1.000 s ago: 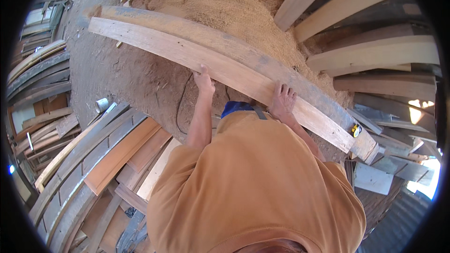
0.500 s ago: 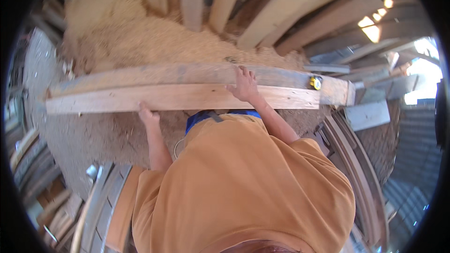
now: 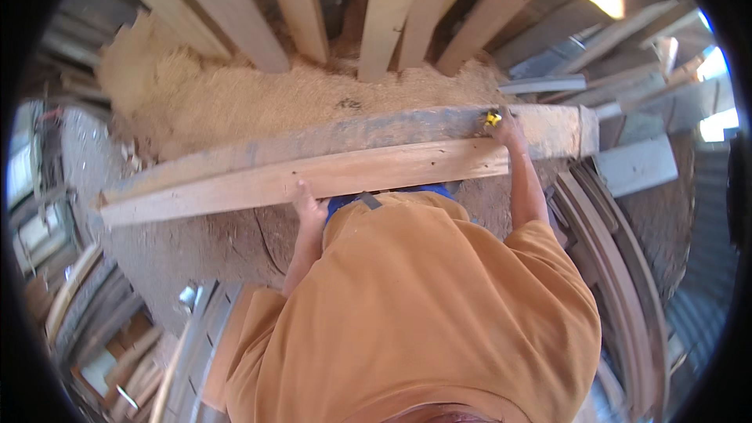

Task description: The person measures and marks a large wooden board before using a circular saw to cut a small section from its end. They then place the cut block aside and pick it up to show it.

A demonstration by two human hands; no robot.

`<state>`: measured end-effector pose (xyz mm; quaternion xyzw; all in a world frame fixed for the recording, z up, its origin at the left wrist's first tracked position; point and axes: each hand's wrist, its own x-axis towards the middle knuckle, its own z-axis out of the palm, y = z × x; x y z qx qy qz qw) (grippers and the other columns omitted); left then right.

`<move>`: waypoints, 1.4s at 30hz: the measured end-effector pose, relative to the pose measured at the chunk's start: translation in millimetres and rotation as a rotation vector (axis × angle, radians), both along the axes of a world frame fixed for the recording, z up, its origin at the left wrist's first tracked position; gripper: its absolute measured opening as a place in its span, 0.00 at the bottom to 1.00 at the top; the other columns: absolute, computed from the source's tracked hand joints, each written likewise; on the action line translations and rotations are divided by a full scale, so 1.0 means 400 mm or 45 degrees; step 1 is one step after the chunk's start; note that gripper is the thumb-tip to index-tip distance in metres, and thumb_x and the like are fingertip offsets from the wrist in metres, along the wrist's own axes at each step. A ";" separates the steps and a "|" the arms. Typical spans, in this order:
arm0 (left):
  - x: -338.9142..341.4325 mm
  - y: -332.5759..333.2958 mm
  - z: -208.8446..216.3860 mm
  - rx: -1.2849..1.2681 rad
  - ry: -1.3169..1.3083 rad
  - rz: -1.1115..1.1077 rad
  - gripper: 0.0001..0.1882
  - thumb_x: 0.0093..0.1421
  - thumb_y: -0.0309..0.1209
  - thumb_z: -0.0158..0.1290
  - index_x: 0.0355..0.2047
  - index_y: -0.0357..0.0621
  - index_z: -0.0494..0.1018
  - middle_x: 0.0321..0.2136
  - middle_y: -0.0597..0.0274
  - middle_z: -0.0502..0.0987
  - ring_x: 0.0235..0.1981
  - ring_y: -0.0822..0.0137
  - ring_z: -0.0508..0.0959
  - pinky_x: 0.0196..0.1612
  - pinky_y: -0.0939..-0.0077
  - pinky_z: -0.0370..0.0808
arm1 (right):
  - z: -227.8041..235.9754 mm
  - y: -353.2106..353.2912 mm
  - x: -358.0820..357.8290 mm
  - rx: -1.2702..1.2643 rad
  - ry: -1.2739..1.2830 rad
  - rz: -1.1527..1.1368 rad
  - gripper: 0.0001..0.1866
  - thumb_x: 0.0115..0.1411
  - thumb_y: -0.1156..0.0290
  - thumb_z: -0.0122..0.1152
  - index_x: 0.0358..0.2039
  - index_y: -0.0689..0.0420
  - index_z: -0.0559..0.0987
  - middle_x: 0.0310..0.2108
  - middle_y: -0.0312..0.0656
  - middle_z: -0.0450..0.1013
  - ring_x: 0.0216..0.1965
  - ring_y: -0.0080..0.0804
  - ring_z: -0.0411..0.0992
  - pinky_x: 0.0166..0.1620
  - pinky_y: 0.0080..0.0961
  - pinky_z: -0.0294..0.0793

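My left hand (image 3: 311, 205) is at the near edge of the pale plank (image 3: 368, 170); with its grip partly hidden, I cannot tell whether those fingers clamp. The plank lies alongside a grey-stained beam (image 3: 376, 131). I judge it stiff, fairly heavy and not slippery, best taken by both edges with hands well apart. Farther out, my right hand (image 3: 507, 129) looks closed on a yellow tape measure (image 3: 492, 118); half a second ago it was spread over the plank, apart from the tape.
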<state>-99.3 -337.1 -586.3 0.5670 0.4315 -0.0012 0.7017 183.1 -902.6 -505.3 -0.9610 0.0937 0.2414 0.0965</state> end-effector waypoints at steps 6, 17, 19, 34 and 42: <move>0.128 -0.079 0.096 -0.283 0.273 0.770 0.33 0.71 0.45 0.56 0.71 0.54 0.57 0.66 0.53 0.68 0.62 0.44 0.73 0.59 0.26 0.70 | -0.126 -0.114 0.026 0.171 -0.120 0.166 0.41 0.53 0.44 0.72 0.58 0.62 0.73 0.46 0.64 0.79 0.52 0.64 0.76 0.52 0.54 0.76; 0.133 -0.094 0.050 0.027 -0.047 0.929 0.34 0.67 0.34 0.63 0.69 0.56 0.60 0.61 0.62 0.73 0.61 0.54 0.74 0.59 0.39 0.75 | -0.225 -0.478 0.022 -0.061 0.055 0.220 0.39 0.53 0.60 0.65 0.60 0.75 0.67 0.52 0.73 0.74 0.55 0.68 0.73 0.57 0.53 0.75; 0.146 -0.099 0.023 0.050 -0.158 1.046 0.33 0.66 0.31 0.63 0.68 0.55 0.61 0.61 0.62 0.73 0.60 0.55 0.75 0.60 0.45 0.75 | -0.261 -0.458 0.031 -0.091 -0.271 0.369 0.38 0.53 0.63 0.63 0.59 0.75 0.67 0.52 0.75 0.73 0.55 0.69 0.73 0.57 0.52 0.75; 0.160 -0.125 0.099 0.152 -0.232 1.038 0.41 0.61 0.27 0.66 0.70 0.38 0.56 0.62 0.55 0.70 0.61 0.59 0.72 0.66 0.63 0.68 | 0.070 0.354 -0.054 0.374 0.343 0.833 0.43 0.57 0.46 0.71 0.67 0.57 0.69 0.60 0.64 0.71 0.65 0.62 0.65 0.66 0.52 0.65; 0.149 -0.134 0.096 0.073 -0.266 1.019 0.48 0.62 0.28 0.65 0.74 0.37 0.47 0.65 0.51 0.67 0.62 0.58 0.72 0.67 0.63 0.68 | 0.064 0.356 -0.083 0.181 0.284 0.901 0.44 0.57 0.45 0.70 0.66 0.61 0.71 0.62 0.65 0.69 0.66 0.64 0.62 0.70 0.50 0.61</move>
